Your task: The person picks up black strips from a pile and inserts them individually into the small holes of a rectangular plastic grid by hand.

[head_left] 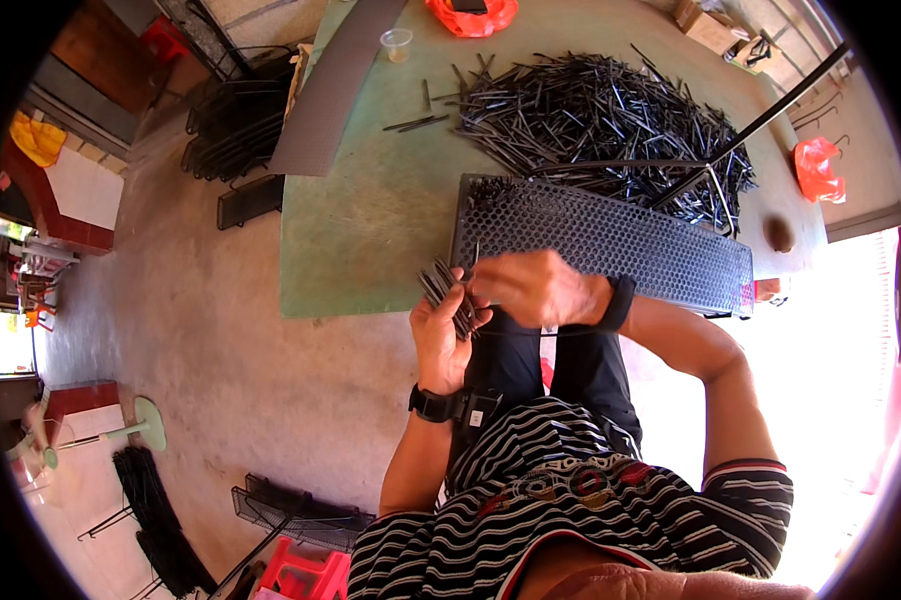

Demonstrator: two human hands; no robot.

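My left hand (443, 335) is closed round a bundle of thin black strips (439, 284), which fan out above the fingers near the table's front edge. Close beside it, my right hand (531, 285) is pinched, its fingers slightly blurred, and a single thin black strip (477, 252) rises at its fingertips. Just beyond both hands lies a long black perforated panel (611, 235) with rows of small holes. Dark strip ends crowd the panel's far left corner; whether they sit in the holes I cannot tell. A large heap of black strips (591, 115) spreads behind the panel.
The green table (351, 240) carries a long grey board (336, 90), a clear plastic cup (397, 44) and a red plastic bag (474, 18). A black metal rod frame (709, 165) stands over the heap. Black racks (236, 120) stand left of the table; a red stool (306, 570) is behind me.
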